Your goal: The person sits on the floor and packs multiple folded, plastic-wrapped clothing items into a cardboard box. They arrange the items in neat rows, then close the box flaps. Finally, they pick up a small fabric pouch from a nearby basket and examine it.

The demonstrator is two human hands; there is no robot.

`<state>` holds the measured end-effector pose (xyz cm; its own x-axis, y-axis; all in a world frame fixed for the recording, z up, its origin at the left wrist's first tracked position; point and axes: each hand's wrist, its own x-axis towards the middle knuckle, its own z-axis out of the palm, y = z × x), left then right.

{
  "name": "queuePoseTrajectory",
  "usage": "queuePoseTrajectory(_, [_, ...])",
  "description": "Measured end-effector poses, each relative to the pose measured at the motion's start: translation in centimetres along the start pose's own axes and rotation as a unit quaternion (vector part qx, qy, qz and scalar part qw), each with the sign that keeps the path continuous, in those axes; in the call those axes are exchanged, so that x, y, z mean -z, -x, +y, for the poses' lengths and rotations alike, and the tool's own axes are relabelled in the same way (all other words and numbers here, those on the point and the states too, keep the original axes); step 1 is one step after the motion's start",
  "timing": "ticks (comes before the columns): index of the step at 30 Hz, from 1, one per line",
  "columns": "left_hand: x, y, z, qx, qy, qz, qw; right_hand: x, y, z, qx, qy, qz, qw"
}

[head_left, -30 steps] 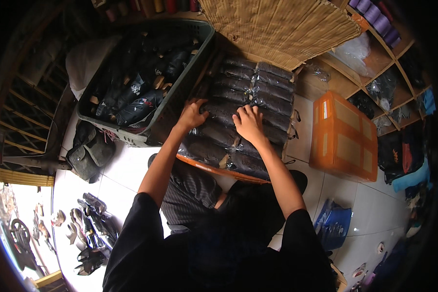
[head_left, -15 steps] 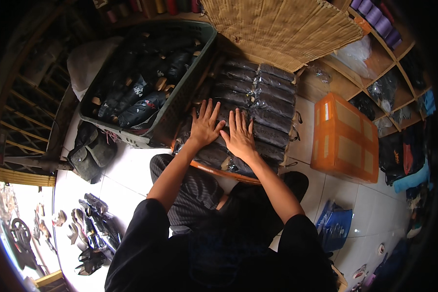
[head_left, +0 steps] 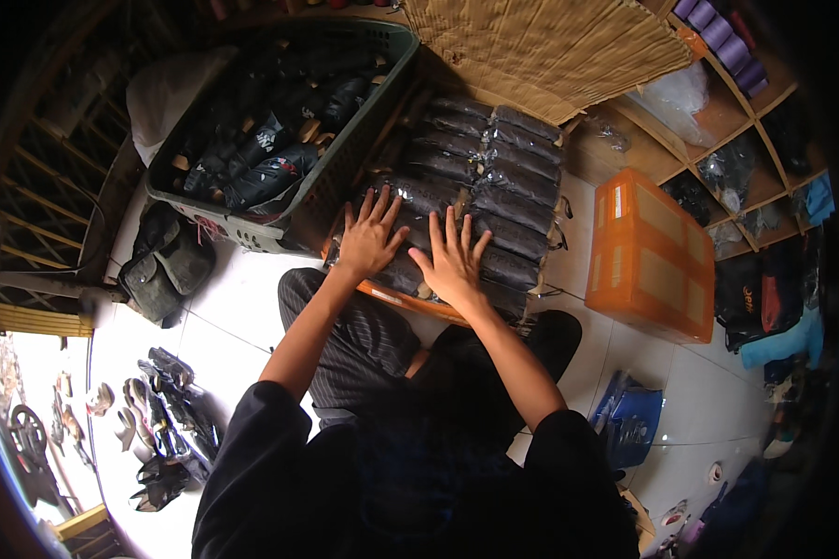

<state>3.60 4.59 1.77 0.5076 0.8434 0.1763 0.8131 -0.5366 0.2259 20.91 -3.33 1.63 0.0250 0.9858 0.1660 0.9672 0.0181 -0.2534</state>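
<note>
Two columns of dark rolled bundles, which look like folded umbrellas in clear plastic sleeves, lie side by side in an orange-rimmed container before my crossed legs. My left hand rests flat on the near end of the left column, fingers spread. Beside it, my right hand lies palm down with fingers apart, on the nearer bundles toward the right column. Neither hand grips anything. My palms and forearms cover part of the nearest bundles. Small loops stick out along the right side of the stack.
A green basket full of dark bundles with wooden ends stands left of the stack. Behind it leans a cardboard sheet. An orange taped box and wooden shelves are to the right. A grey-green bag lies left.
Both hands have slid slightly nearer over the bundles, still flat. The left hand has shifted left, so the gap between the hands is wider. The whole view has shifted a little.
</note>
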Motion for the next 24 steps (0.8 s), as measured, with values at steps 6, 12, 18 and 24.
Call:
queuePoseTrajectory(6, [3.0,6.4,0.4,0.018,0.118,0.099,0.988,2.3,3.8,2.3,-0.112,0.066,0.0,0.992])
queuePoseTrajectory(12, [2.6,20.7,-3.6,0.23,0.155,0.204,0.939,2.3,4.3,0.8,-0.06,0.124,0.009,0.99])
queuePoseTrajectory(18, [-0.1,41.3,-11.0,0.543,-0.062,0.206,0.812,2.4,5.6,-6.7,0.097,-0.1,0.089,0.986])
queuePoseTrajectory(24, [-0.1,53.7,-8.4,0.691,-0.041,-0.113,0.713,1.4,8.3,-14.1,0.218,-0.22,-0.013,0.951])
